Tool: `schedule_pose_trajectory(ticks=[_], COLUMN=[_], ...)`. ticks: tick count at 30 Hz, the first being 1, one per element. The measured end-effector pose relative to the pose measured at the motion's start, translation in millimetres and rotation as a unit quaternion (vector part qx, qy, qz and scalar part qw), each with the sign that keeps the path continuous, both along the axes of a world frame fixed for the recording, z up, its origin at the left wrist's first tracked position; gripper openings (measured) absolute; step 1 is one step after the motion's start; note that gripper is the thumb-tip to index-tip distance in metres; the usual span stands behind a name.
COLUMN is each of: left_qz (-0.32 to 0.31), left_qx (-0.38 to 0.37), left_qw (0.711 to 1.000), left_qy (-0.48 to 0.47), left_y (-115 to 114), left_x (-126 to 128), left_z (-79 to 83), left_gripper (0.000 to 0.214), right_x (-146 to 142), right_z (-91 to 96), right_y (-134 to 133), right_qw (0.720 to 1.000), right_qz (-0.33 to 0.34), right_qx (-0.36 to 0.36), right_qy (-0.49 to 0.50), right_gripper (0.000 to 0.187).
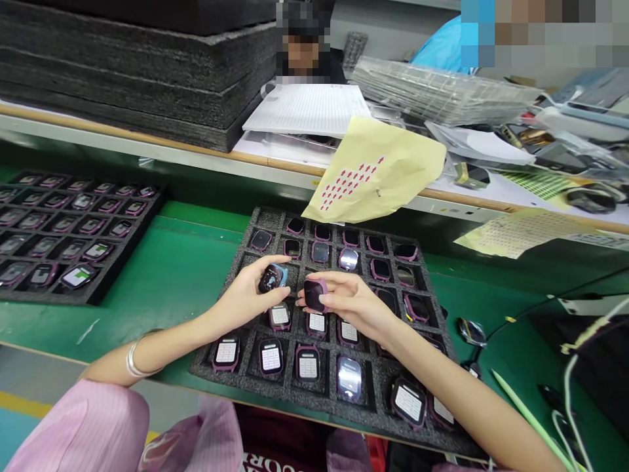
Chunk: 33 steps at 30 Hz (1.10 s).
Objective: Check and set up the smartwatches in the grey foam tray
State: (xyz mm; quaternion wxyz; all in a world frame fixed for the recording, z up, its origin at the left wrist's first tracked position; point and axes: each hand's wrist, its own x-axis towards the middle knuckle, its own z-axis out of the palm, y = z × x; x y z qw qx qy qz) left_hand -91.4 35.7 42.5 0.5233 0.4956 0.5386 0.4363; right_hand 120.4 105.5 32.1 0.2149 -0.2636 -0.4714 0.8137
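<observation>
My left hand [255,288] is closed around a smartwatch with a blue case [273,278]; its dark screen is lit with small graphics. In my right hand [351,295] is a purple smartwatch [314,294] with a dark screen, gripped between thumb and fingers. Both hands hover over a black foam tray [314,387] divided into square pockets. Purple-framed watches lie in many pockets. Those in the near rows, such as one watch [271,357], show a white keypad-like screen, while most in the far rows are dark. My right forearm hides part of the tray's right side.
Left on the green bench [181,242] lies a second foam tray [93,295] of watches. Thick black foam sheets [147,78] are stacked on the shelf. A yellow sheet with red arrows [378,177] hangs over its edge. Cables and a green stick [525,413] lie right. Two people are beyond the shelf.
</observation>
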Motion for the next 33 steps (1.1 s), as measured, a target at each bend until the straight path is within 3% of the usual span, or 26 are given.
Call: schedule_pose_trajectory(ticks=[8, 15, 19, 33], left_qz=[-0.023, -0.087, -0.065, -0.090], left_qx=[0.030, 0.027, 0.057, 0.058], left_qw=[0.999, 0.995, 0.995, 0.994], left_qy=[0.021, 0.039, 0.046, 0.038], left_y=[-3, -2, -2, -5], left_x=[3, 1, 0, -1], left_z=[-9.4, -6.9, -7.0, -0.5], left_gripper=[0.042, 0.039, 0.039, 0.034], right_x=[1, 1, 1, 5], right_z=[5.3, 7.7, 11.5, 16.9], right_y=[-7, -10, -10, -12], right_qw=[1.000, 0.998, 0.998, 0.994], right_qz=[0.005, -0.025, -0.020, 0.002], right_qx=[0.014, 0.058, 0.064, 0.109], right_qy=[0.000, -0.031, -0.017, -0.018], right_gripper=[0.038, 0.039, 0.039, 0.035])
